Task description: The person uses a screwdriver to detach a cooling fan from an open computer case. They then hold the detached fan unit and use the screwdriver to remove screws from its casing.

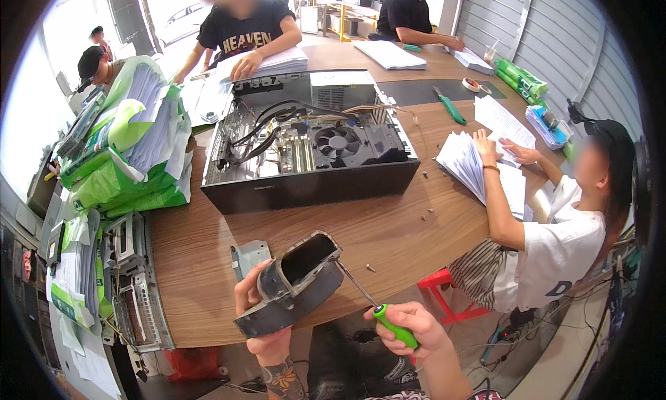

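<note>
My left hand (269, 344) holds up a black plastic duct-like part (295, 306) with a wide rectangular opening, fingers wrapped round its left side and underneath. My right hand (424, 328) grips a screwdriver (394, 326) by its green handle. The metal shaft slants up and left, its tip at the right edge of the duct part; whether they touch I cannot tell. Beyond my hands lies an opened black desktop computer case (312, 192), its cooling fan (336, 143), cables and boards exposed. A small grey metal bracket (250, 259) rests on the table behind my left hand.
Loose screws (370, 267) lie on the wooden table (198, 289). Metal frame parts (139, 289) and green-wrapped paper stacks (132, 164) stand at the left. Green-handled pliers (451, 108) lie beyond the case. A co-worker (555, 240) handles paper at the right; others sit across the table.
</note>
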Available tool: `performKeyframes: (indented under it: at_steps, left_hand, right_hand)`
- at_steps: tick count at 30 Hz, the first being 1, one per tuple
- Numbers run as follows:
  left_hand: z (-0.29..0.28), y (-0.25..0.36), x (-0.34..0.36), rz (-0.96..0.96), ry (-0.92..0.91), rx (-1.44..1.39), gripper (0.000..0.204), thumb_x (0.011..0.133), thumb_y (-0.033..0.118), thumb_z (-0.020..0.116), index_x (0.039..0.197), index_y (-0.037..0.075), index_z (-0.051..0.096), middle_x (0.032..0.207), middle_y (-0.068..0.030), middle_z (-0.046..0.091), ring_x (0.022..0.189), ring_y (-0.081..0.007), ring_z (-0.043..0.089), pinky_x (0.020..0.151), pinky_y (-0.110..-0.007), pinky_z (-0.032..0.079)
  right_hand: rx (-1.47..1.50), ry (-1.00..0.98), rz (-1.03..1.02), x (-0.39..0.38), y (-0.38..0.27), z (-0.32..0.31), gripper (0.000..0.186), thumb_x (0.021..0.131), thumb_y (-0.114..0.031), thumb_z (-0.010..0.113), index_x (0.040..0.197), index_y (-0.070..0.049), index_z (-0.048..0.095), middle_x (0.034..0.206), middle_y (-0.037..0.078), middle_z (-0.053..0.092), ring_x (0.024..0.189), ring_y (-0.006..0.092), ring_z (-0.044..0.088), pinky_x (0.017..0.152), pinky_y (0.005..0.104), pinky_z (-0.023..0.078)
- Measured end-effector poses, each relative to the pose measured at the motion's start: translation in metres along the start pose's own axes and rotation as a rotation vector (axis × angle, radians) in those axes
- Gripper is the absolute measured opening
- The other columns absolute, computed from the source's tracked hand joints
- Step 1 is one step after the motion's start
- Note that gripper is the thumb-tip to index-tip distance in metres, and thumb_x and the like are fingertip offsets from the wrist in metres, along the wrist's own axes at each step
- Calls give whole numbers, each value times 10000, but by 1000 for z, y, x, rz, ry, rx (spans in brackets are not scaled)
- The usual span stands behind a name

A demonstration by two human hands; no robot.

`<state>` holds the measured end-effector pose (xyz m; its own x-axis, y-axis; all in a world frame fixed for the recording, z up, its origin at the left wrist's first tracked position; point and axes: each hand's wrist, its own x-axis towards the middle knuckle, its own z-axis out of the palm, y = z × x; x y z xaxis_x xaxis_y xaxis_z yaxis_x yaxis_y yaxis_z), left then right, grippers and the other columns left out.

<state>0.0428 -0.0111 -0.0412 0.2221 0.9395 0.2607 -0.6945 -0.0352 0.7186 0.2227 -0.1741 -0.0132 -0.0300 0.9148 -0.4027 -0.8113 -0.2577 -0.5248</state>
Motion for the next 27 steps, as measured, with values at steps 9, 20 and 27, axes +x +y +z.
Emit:
performKeyframes:
  at_steps: [9,20,27]
  left_hand:
    - [3,-2,0,-9,33,-52,908,455,144,642,1324,-50,464,1338,-225,512,1263,-327,493,1105,-408,360]
    - [0,-3,1,-24,67,-113,909,446,129,624,1325,-34,461,1341,-217,510,1270,-334,485,1120,-411,337]
    - [1,-1,1,1,64,-81,912,446,115,611,1332,-38,458,1341,-216,512,1259,-327,493,1116,-408,342]
  right_hand:
    - [-941,361,-458,10,15,11,279,860,-180,744,1047,17,681,753,49,677,596,95,609,535,232,488]
    - [-1633,607,-997,16,11,16,274,832,-169,751,1018,13,664,775,138,661,658,273,672,565,314,508]
    - [-403,167,-151,13,5,11,280,942,-242,654,1084,-1,671,702,57,622,544,116,580,477,241,435]
